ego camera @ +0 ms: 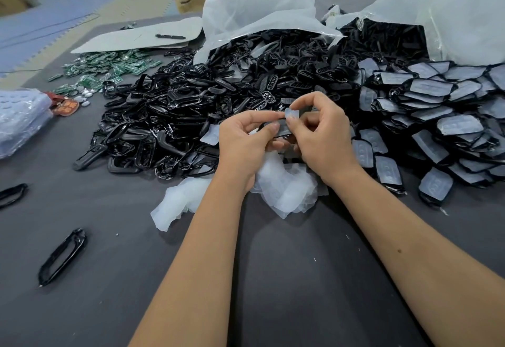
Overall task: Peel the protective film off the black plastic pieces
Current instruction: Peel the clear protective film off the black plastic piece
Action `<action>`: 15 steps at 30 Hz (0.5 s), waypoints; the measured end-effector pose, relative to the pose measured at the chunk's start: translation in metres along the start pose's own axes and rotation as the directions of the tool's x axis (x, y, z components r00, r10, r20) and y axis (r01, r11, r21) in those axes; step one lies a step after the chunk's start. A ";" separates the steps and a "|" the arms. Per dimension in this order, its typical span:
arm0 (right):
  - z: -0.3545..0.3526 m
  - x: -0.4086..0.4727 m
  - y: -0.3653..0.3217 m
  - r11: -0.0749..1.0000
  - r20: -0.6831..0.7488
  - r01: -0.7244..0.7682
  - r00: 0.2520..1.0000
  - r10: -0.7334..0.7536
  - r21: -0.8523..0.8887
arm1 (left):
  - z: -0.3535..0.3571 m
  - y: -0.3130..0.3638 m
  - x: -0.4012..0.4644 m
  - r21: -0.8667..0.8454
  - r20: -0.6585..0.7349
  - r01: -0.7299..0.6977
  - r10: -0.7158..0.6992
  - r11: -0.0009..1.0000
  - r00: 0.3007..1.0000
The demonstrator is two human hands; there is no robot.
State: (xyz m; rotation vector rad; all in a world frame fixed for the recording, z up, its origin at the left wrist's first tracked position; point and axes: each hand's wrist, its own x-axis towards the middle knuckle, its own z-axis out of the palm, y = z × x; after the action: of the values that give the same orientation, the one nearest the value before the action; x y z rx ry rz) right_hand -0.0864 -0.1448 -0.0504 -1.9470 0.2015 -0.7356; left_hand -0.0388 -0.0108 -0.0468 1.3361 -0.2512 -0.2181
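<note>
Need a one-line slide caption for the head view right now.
Left hand holds a black plastic piece while the right hand pinches its protective film.

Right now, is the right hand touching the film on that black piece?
Touching. The head view shows the right hand pinching the lifted film corner between thumb and forefinger.

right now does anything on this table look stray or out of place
Two black frames lie alone on the grey table, left of and apart from the main pile. Otherwise nothing looks damaged.
</note>
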 end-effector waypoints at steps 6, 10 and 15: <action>-0.001 -0.002 -0.003 0.993 0.141 0.112 0.983 -0.117 0.039 | -0.008 0.008 0.002 -0.164 -0.030 0.087 -0.093 0.983 0.995; 0.000 -0.002 -0.003 0.973 0.179 0.233 0.957 -0.230 0.005 | -0.014 0.012 0.006 -0.297 -0.060 0.153 -0.179 0.942 0.982; -0.001 0.000 -0.004 0.986 0.100 0.163 0.981 -0.165 0.031 | -0.014 0.017 0.006 -0.440 0.068 0.221 -0.213 0.870 0.975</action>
State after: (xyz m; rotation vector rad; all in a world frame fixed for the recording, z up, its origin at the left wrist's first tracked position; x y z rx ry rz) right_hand -0.0879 -0.1442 -0.0468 -1.9901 -0.0308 -0.7393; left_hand -0.0285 0.0041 -0.0332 0.9013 -0.0554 -0.4503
